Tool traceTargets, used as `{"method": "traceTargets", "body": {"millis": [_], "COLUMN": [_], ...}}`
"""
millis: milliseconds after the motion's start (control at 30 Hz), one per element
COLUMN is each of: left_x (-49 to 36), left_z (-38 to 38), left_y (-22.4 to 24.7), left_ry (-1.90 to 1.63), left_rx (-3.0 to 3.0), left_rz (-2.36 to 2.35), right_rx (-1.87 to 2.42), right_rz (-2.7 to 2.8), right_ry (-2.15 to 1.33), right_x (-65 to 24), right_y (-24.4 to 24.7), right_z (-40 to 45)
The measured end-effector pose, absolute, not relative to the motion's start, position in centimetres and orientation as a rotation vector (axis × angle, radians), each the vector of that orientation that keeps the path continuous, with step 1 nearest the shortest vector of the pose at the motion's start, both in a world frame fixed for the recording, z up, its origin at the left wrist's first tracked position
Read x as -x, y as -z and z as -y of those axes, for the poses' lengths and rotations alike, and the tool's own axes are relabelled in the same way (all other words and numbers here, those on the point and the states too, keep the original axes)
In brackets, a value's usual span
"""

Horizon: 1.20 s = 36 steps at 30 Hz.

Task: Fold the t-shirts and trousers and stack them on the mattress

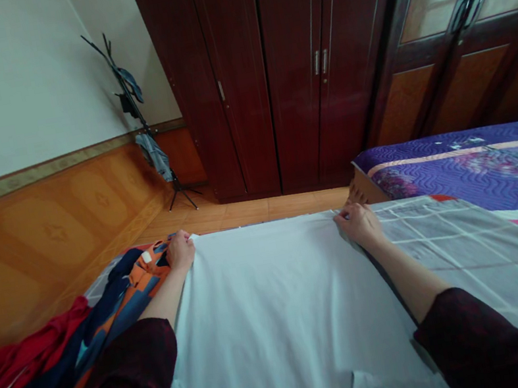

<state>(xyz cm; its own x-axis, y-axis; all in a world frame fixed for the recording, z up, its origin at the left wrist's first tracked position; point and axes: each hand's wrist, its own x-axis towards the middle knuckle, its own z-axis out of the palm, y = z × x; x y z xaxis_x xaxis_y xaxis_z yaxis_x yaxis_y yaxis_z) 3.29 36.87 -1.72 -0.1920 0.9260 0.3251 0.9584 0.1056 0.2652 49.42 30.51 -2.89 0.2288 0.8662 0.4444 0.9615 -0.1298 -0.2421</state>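
A white shirt [270, 312] lies spread out in front of me, its far edge stretched straight between my hands. My left hand [181, 250] pinches the far left corner, fingers closed on the cloth. At the far right corner, my right hand [359, 224] grips the same edge with thumb and fingers together. Near the bottom right of the shirt, a folded or sewn flap of white cloth shows; I cannot tell which. Both forearms reach forward along the shirt's sides, in dark sleeves.
Orange and blue clothing [145, 274] and a red garment [32, 361] lie to the left. Under the shirt is a grey checked sheet [466, 264]. A purple floral bedspread [475, 166] is at right. Beyond stand a dark red wardrobe [241, 90] and a coat rack [132, 102].
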Motion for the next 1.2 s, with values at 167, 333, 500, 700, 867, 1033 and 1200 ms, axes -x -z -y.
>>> {"method": "traceTargets", "body": {"millis": [167, 333, 500, 700, 867, 1033, 1200], "left_x": [-5.3, -6.2, -6.2, -4.1, -1.7, 0.3, 3.2], "left_z": [-35.8, -35.0, -30.2, -21.7, -12.7, -3.7, -1.1], "left_y": [1.5, 1.3, 0.4, -0.4, -3.1, -2.5, -0.2], "left_ry": [0.523, 0.23, 0.123, -0.013, 0.244, 0.269, 0.263], "left_rx": [2.257, 2.49, 2.602, 2.729, 2.71, 2.718, 2.582], "left_rz": [1.948, 1.829, 1.712, 1.636, 1.714, 1.716, 1.809], "right_rx": [1.908, 1.812, 1.87, 1.869, 1.852, 1.869, 1.856], "right_rz": [1.814, 2.076, 2.081, 2.069, 2.0, 1.887, 1.809], "right_ry": [0.284, 0.181, 0.181, 0.157, 0.113, 0.042, -0.016], "right_x": [-48.3, -47.6, -48.1, -48.5, -49.0, -48.9, -48.5], "right_y": [2.6, 3.0, 3.4, 4.2, 4.5, 3.6, 1.7], "right_z": [-30.3, -29.8, -30.0, -30.6, -31.3, -31.2, -28.9]}}
